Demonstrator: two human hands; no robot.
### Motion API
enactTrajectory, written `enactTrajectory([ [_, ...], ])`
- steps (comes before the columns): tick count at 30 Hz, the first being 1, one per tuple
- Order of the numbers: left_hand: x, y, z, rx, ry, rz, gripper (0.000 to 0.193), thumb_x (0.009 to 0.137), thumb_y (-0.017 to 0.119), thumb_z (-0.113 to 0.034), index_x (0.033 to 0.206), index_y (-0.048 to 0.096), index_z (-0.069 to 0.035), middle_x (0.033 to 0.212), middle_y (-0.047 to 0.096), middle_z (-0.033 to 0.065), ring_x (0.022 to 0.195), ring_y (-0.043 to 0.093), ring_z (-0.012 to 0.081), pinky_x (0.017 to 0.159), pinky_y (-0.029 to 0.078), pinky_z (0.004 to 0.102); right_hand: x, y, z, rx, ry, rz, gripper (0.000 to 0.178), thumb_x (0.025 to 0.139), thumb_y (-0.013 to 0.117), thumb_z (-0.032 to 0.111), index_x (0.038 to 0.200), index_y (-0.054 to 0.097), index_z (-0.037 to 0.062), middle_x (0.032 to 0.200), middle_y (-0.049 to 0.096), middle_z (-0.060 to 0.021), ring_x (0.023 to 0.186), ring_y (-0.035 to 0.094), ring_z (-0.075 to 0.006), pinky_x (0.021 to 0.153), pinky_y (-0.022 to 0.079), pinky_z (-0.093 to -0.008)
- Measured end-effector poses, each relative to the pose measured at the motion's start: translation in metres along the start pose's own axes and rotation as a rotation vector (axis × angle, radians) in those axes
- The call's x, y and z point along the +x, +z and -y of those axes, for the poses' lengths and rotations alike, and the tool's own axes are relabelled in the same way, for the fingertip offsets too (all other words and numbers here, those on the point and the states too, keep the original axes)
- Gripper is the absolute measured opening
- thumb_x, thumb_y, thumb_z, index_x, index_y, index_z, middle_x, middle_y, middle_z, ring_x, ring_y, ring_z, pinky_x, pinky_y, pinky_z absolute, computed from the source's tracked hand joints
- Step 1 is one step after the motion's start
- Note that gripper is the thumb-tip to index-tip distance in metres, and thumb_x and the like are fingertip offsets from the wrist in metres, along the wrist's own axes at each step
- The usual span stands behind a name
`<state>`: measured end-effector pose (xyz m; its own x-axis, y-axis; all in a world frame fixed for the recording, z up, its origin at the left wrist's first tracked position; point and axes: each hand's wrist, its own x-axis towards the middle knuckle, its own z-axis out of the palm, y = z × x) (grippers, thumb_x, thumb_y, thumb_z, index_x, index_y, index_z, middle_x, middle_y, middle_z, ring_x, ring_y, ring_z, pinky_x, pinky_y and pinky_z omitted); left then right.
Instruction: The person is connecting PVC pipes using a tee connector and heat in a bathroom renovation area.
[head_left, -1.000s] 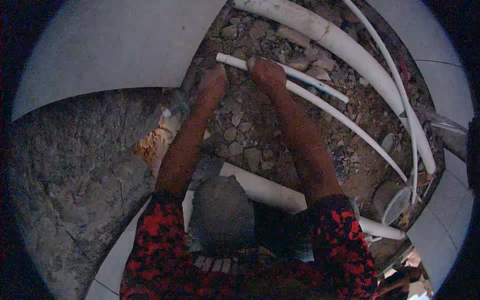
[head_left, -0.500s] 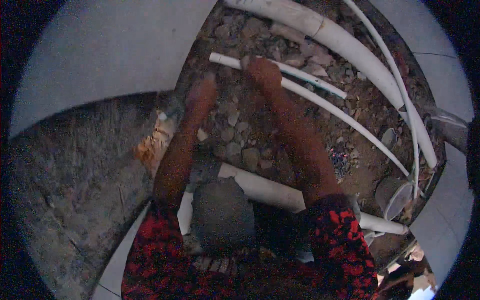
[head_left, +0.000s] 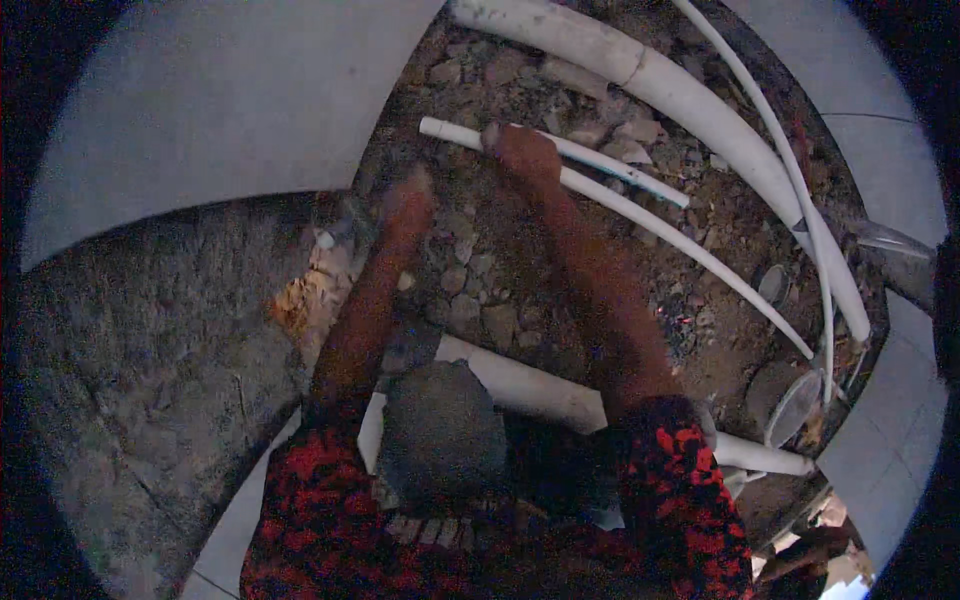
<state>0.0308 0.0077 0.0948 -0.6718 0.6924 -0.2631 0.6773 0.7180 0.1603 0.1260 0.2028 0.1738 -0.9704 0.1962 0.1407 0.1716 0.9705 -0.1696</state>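
Note:
My right hand (head_left: pixel 525 157) is wrapped round a long thin white pipe (head_left: pixel 690 245) a short way from its far-left end. The pipe slants down to the right across the rubble. A second, shorter white pipe (head_left: pixel 625 172) lies just beyond it, partly hidden by the same hand. My left hand (head_left: pixel 408 197) is a little below and left of the pipe's end, apart from it. Its fingers are dim and smeared, so I cannot see whether they hold anything.
A thick white pipe (head_left: pixel 690 95) and a thin one (head_left: pixel 765 90) curve along the far right. Stones (head_left: pixel 465 300) cover the soil. A bucket-like container (head_left: pixel 785 400) lies tilted at right. Nearer me are another thick pipe (head_left: pixel 530 380) and a grey slab (head_left: pixel 440 430). Pale tiles (head_left: pixel 220 110) border the pit.
My left hand has shifted slightly toward me, away from the pipe's end. My right hand keeps its hold on the pipe. The whole view has dipped a little.

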Motion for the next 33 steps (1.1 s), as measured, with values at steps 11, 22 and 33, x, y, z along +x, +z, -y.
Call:
enactTrajectory([
  [11, 0.017, -0.004, -0.035, -0.102, 0.002, -0.024, 0.040, 0.087, 0.050, -0.017, 0.122, 0.045, 0.000, 0.102, 0.060, 0.0191, 0.093, 0.060, 0.0331, 0.078, 0.049, 0.0453, -0.009, -0.011, -0.025, -0.102, 0.177, -0.006, 0.022, 0.085, 0.051, 0.025, 0.082, 0.060, 0.0055, 0.066, 0.060, -0.0117, 0.060, 0.062, -0.0254, 0.054, 0.052, -0.0401],
  [22, 0.014, -0.012, -0.025, -0.091, -0.054, 0.028, 0.042, 0.086, 0.052, -0.020, 0.125, 0.044, -0.004, 0.100, 0.061, 0.0173, 0.088, 0.063, 0.0305, 0.076, 0.051, 0.0425, -0.009, -0.009, -0.019, -0.004, 0.171, 0.164, 0.020, 0.083, 0.051, 0.024, 0.089, 0.058, 0.0062, 0.066, 0.058, -0.0112, 0.066, 0.062, -0.0264, 0.060, 0.051, -0.0433],
  [33, 0.036, -0.043, -0.028, -0.137, -0.198, 0.361, 0.027, 0.089, 0.043, -0.013, 0.112, 0.051, -0.002, 0.109, 0.056, 0.0208, 0.100, 0.057, 0.0319, 0.078, 0.049, 0.0428, -0.004, -0.015, -0.002, -0.155, 0.118, -0.106, 0.014, 0.083, 0.053, 0.020, 0.088, 0.057, 0.0078, 0.066, 0.059, -0.0088, 0.059, 0.061, -0.0254, 0.048, 0.051, -0.0397],
])
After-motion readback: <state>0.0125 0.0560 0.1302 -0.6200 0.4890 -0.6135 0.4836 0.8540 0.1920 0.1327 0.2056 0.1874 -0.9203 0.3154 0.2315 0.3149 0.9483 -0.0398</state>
